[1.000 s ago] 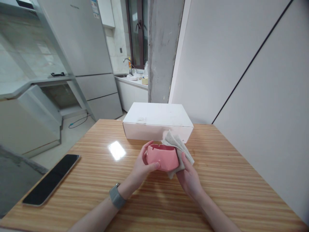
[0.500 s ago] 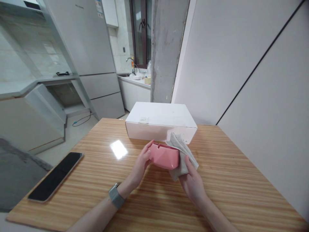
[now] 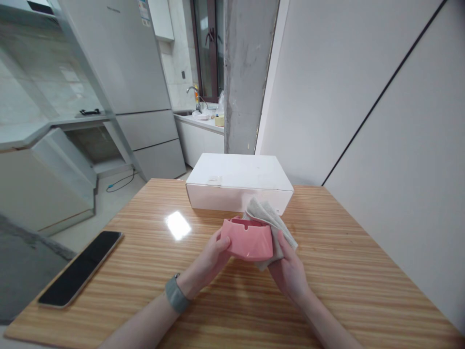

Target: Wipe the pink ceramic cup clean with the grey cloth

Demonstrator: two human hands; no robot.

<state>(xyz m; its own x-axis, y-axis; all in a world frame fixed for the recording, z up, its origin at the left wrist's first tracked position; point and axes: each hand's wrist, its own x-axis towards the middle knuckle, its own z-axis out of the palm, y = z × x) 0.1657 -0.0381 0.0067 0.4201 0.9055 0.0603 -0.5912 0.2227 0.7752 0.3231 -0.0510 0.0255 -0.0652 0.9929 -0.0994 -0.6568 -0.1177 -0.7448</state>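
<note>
Nearest: both forearms reached in from bottom edge. Grey-strapped watch point(image 3: 177, 294) worn on left wrist. Left hand point(image 3: 213, 254) partly closed, left end of pink container point(image 3: 250, 241) gripped, thumb laid on near face, other fingers mostly hidden behind. Right hand point(image 3: 289, 273) partly closed, grey cloth point(image 3: 276, 224) pinched, thumb on top; remaining fingers largely covered, their exact curl cannot be told. Cloth pressed to right end of container, its upper part folded over near the rim and stuck out up and to the right.

Container held between both hands over the middle of the table, in front of the white box; open top faced up, notch seen in near rim, faceted glossy sides. Contents cannot be made out.

Wood-grain table point(image 3: 348, 261) lit by a bright square reflection left of the container. Dark-screened phone point(image 3: 82, 269) laid flat at left table edge, well apart from the hands. White box point(image 3: 238, 172), closed, set at far side of table, clear tape seen on its front edge.

Beyond: cable point(image 3: 121, 183) left on floor at left. Silver fridge point(image 3: 145, 68) placed behind that, grey concrete pillar point(image 3: 244, 77) at center, white wall panels point(image 3: 327, 72) at right. Farther back, faucet point(image 3: 198, 99) mounted by the sink, small yellow box point(image 3: 219, 120) placed on counter, dark-framed window point(image 3: 208, 48) set behind.
</note>
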